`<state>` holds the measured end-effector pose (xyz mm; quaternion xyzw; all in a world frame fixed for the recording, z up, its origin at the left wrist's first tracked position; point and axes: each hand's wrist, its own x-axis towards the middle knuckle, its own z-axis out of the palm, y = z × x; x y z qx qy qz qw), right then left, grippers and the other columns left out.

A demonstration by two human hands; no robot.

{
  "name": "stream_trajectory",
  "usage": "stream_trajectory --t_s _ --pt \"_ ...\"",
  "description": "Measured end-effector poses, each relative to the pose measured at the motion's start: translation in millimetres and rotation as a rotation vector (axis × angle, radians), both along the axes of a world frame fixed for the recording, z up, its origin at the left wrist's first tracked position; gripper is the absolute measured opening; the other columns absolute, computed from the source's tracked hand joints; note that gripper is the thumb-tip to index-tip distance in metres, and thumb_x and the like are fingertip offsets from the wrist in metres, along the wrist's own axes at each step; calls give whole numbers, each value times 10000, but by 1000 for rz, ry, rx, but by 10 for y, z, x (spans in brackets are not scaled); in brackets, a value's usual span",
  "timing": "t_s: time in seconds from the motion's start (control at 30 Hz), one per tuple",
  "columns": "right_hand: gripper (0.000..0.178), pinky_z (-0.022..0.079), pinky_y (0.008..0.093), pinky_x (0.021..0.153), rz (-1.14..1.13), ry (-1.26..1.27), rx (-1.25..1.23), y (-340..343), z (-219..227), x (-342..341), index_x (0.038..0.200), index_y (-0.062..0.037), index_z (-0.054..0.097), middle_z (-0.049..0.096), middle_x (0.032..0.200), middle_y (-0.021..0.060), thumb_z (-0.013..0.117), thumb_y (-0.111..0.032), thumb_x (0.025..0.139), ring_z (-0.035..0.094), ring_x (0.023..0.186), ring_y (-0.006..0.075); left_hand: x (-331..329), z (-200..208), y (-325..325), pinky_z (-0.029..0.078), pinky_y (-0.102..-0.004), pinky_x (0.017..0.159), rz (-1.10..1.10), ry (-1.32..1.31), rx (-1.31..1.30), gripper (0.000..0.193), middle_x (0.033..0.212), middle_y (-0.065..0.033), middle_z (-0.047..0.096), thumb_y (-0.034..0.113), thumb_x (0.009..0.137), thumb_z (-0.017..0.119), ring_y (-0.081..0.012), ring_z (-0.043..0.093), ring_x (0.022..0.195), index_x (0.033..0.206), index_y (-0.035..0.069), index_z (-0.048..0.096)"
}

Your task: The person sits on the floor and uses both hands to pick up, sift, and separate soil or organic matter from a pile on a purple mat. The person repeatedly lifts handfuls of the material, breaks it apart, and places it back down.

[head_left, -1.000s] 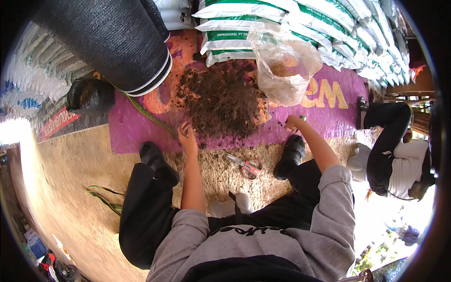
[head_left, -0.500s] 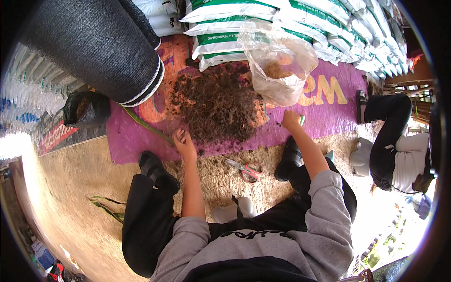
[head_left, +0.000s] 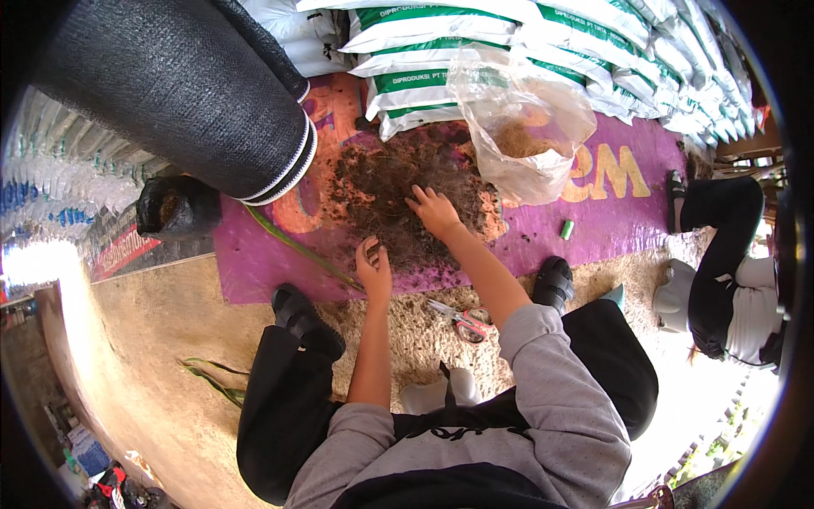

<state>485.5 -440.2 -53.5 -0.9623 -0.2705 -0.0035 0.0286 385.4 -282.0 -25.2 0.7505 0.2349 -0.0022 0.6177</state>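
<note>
Resting on the dark pile of tangled roots and soil [head_left: 381, 191], the fingers of the right hand [head_left: 435, 214] are stretched out and a little parted, palm down, with nothing visible gripped. At the pile's near edge, the left hand [head_left: 374, 266] has its fingers loosely curled; whether anything is pinched between them, I cannot tell. Beside the left hand ends a long green leaf [head_left: 301, 250], lying slantwise across a purple sheet [head_left: 619, 225] with orange and yellow lettering. The pile sits on this sheet, between the person's feet and a stack of white-and-green sacks [head_left: 424, 85].

To the right of the pile, an open clear plastic bag [head_left: 530, 178] stands on the sheet with brown fibrous stuff inside, and a small green cylinder [head_left: 566, 229] lies nearer the person. Red-handled scissors [head_left: 465, 321] lie on the rough floor [head_left: 170, 322] between two black sandals [head_left: 307, 321], their blades pointing toward the left hand.

Farther left, a large black roll [head_left: 195, 93] with white edging slants over the sheet, near a crumpled black bag [head_left: 178, 208]. Another strip of leaf [head_left: 212, 377] lies beside the left knee. At the far right sits another person [head_left: 721, 254] in dark trousers.
</note>
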Motion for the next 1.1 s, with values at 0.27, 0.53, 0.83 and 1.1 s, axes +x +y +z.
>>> stream_trajectory --t_s 0.27,0.53,0.83,1.1 --pt "186 472 367 745 -330 276 594 7 341 371 867 5 614 532 973 143 630 -66 696 554 900 316 66 -131 106 445 -273 730 34 -88 -29 356 1116 -92 488 139 857 527 -164 540 884 1175 11 429" --pt "208 468 376 668 -58 460 928 23 1152 311 879 25 594 597 823 177 646 -62 697 593 751 328 607 623 -199 491 -356 734 -215 -123 -146 458 1157 -121 479 248 829 600 -236 558 936 1217 62 442" --pt "168 455 313 637 -258 350 1152 -99 1396 310 870 36 584 621 792 166 609 -74 745 611 743 247 790 671 17 488 -347 769 -309 -122 170 321 1022 -122 561 196 807 616 -234 578 902 1079 39 549" --pt "153 433 272 670 -203 459 1264 -159 1672 353 861 47 576 619 771 129 594 -77 774 528 711 103 737 759 -87 424 -424 884 -256 -399 295 536 1273 -117 383 231 782 649 -266 446 1126 1247 104 415"
